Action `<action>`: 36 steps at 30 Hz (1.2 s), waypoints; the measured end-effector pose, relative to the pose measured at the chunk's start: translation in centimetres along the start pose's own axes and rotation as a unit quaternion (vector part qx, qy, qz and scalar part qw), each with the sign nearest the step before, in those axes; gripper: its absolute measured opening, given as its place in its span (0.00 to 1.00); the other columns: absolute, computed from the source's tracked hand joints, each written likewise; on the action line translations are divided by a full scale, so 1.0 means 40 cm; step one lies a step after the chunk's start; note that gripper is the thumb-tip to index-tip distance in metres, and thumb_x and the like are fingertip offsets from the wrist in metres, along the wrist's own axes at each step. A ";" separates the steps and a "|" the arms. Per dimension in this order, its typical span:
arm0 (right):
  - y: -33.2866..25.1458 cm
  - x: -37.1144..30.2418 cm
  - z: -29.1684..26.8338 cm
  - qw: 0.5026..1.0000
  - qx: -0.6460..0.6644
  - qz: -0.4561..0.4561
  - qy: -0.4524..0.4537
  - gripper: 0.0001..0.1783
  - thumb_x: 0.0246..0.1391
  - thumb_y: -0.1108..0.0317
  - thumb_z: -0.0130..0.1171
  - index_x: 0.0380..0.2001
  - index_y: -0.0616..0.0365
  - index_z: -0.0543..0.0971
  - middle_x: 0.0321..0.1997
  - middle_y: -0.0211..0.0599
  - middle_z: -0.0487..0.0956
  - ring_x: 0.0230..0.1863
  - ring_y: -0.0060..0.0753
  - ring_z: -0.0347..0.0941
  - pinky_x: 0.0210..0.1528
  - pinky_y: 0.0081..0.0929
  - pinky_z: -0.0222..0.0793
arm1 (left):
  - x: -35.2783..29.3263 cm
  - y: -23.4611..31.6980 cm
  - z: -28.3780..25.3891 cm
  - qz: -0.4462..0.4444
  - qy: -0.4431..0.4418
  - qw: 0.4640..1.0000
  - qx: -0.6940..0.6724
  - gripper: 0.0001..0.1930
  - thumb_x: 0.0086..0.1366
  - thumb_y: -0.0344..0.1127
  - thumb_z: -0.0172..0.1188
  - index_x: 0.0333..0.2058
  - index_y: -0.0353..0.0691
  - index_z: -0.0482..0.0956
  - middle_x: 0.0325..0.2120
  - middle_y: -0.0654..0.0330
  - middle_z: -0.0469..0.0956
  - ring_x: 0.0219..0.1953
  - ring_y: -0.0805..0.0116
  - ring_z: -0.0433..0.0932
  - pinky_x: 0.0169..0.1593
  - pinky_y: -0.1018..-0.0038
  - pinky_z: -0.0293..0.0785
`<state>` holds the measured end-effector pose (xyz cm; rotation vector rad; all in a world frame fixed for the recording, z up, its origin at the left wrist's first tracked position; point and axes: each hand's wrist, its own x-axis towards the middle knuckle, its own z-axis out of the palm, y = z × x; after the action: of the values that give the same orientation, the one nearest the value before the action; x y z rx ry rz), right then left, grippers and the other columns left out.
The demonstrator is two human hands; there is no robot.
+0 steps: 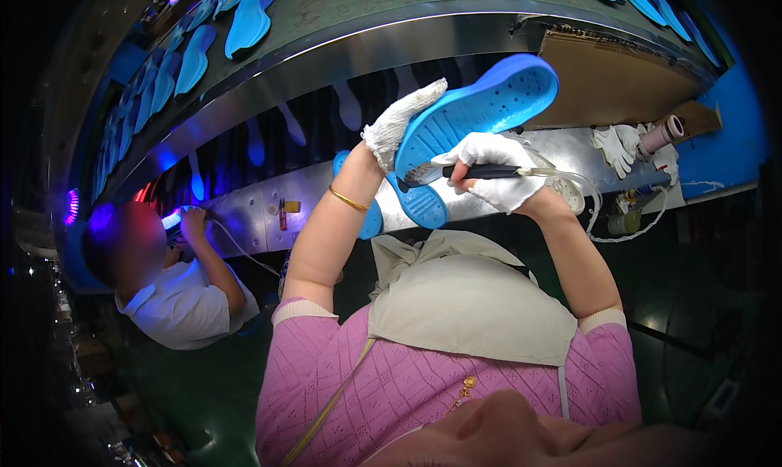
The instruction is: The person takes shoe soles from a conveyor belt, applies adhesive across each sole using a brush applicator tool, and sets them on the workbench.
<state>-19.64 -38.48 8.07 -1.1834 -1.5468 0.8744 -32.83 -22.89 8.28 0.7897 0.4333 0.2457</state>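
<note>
My left hand (397, 125), in a white knit glove, holds a bright blue shoe sole (509, 96) up at a tilt, its hollow, ribbed inner side showing. My right hand (497, 153), gloved in white with bare fingertips, is closed round a brush (489, 172) with a dark handle. The bristles lie against the sole's lower end, near the rim. A clear tube (593, 192) runs off the brush's rear end. Below the held sole, another blue sole (425, 210) lies on the metal bench (318, 197), partly hidden.
Beyond the bench a conveyor belt (342, 7) carries several blue soles (249, 21). White gloves (616, 148) and a pinkish cylinder (663, 133) lie at the right, by a cardboard sheet (623, 80). At the left, a co-worker (183, 300) holds a glowing lamp.
</note>
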 end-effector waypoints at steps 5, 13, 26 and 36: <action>-0.029 -0.002 -0.052 0.990 -0.118 0.028 -0.067 0.07 0.39 0.80 0.63 0.23 0.58 0.78 0.29 0.33 0.79 0.34 0.28 0.76 0.40 0.25 0.73 | 0.008 -0.013 0.000 -0.009 0.010 0.997 0.075 0.19 0.64 0.48 0.58 0.43 0.38 0.79 0.37 0.57 0.80 0.37 0.69 0.80 0.43 0.74 0.79; -0.020 -0.024 -0.118 0.997 0.042 0.054 -0.031 0.09 0.39 0.87 0.59 0.25 0.63 0.77 0.27 0.35 0.78 0.32 0.27 0.76 0.40 0.26 0.75 | 0.004 0.007 0.025 -0.049 0.012 0.991 0.124 0.22 0.64 0.52 0.56 0.43 0.37 0.78 0.37 0.53 0.80 0.34 0.66 0.81 0.39 0.70 0.81; 0.074 -0.005 -0.247 0.923 0.162 0.055 0.345 0.10 0.46 0.82 0.63 0.33 0.59 0.79 0.38 0.42 0.82 0.39 0.28 0.79 0.40 0.24 0.78 | -0.006 -0.095 -0.018 0.000 -0.163 0.982 -0.096 0.38 0.67 0.61 0.40 0.61 0.33 0.59 0.53 0.39 0.68 0.51 0.43 0.75 0.51 0.51 0.76; -0.092 0.003 -0.120 0.935 -0.265 -0.209 0.110 0.12 0.32 0.85 0.60 0.23 0.58 0.76 0.28 0.39 0.77 0.34 0.40 0.77 0.39 0.29 0.73 | -0.032 -0.043 -0.021 0.136 -0.105 0.982 -0.077 0.29 0.69 0.55 0.43 0.54 0.34 0.66 0.42 0.46 0.77 0.40 0.56 0.81 0.41 0.61 0.82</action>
<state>-16.03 -39.41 12.83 -1.1994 -1.8076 0.0316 -34.26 -24.01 6.86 0.7136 0.1049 0.4403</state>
